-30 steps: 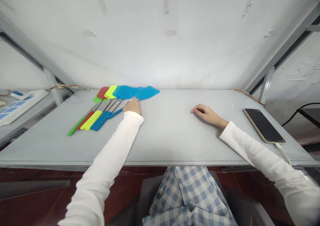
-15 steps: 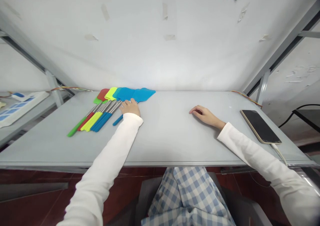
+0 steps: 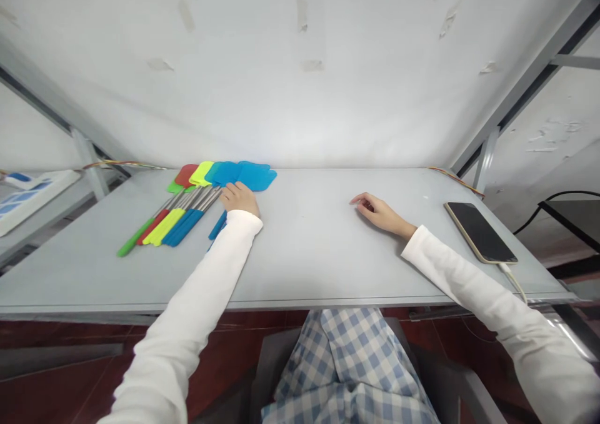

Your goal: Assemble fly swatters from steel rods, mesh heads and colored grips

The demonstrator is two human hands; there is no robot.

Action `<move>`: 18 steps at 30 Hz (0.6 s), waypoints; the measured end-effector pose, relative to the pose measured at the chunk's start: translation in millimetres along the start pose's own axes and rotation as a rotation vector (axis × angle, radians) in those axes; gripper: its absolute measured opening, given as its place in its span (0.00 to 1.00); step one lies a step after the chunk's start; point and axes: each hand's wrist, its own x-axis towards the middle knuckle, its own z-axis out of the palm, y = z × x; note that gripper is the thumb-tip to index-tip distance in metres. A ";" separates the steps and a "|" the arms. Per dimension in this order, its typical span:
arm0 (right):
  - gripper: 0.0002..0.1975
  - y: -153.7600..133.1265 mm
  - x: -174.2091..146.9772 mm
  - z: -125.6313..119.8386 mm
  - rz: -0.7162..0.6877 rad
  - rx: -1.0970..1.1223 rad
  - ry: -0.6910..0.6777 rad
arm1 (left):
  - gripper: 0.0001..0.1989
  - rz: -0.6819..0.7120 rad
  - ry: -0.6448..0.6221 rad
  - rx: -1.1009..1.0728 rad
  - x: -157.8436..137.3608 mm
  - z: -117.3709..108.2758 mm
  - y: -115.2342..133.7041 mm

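On the left of the table, several flat-headed fly swatters with metal shafts lie fanned side by side: a green one (image 3: 135, 236), red (image 3: 154, 227), yellow (image 3: 166, 224) and blue (image 3: 187, 224). My left hand (image 3: 240, 200) is at the right end of the row, fingers curled over the shaft of a blue fly swatter (image 3: 257, 177). Its shaft is hidden under my hand; blue handle ends show beside my sleeve. My right hand (image 3: 377, 212) rests on the table, palm inward, fingers loosely bent and apart, holding nothing.
A phone (image 3: 480, 231) with a white cable lies at the right end of the grey table (image 3: 304, 255). A white wall (image 3: 300, 111) closes off the back. Metal frame posts stand at both sides, and a power strip (image 3: 40, 196) sits beyond the left one.
The blue heads under my left hand have drawn closer to the row, and more blue handle shows beside my sleeve. My right hand stays in place; the whole view has shifted slightly.
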 end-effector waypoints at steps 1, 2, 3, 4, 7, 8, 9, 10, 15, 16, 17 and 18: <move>0.15 0.5 0.0 0.6 0.009 0.016 0.005 | 0.22 0.043 -0.028 0.009 -5.0 -1.9 5.6; 0.16 1.2 0.2 1.2 0.021 0.034 0.011 | 0.21 0.090 -0.064 0.019 -10.6 -3.5 12.0; 0.17 1.9 0.4 1.6 0.040 0.058 0.019 | 0.21 0.142 -0.104 0.027 -16.8 -4.9 19.0; 0.17 2.8 0.7 2.0 0.065 0.087 0.034 | 0.20 0.194 -0.141 0.032 -23.1 -6.0 26.2; 0.21 6.6 2.9 0.9 0.138 0.152 0.135 | 0.19 0.367 -0.192 -0.004 -40.0 -7.9 47.1; 0.22 8.3 4.0 -0.5 0.151 0.155 0.179 | 0.20 0.444 -0.204 -0.035 -44.1 -8.3 53.0; 0.23 10.0 5.1 -2.3 0.160 0.153 0.217 | 0.20 0.532 -0.216 -0.072 -47.5 -8.5 58.4; 0.24 11.8 6.4 -4.5 0.170 0.153 0.243 | 0.20 0.621 -0.222 -0.110 -50.2 -8.6 63.2; 0.28 16.2 10.8 -17.5 0.205 0.305 0.255 | 0.20 0.940 -0.166 -0.239 -60.0 -6.7 84.0; 0.28 16.0 11.1 -20.0 0.187 0.333 0.260 | 0.20 0.972 -0.155 -0.250 -61.4 -5.9 88.1; 0.27 15.6 11.2 -22.4 0.162 0.351 0.270 | 0.21 0.997 -0.147 -0.257 -62.5 -5.0 92.2; 0.27 15.2 11.2 -24.8 0.133 0.362 0.284 | 0.21 1.016 -0.142 -0.260 -62.9 -4.0 96.2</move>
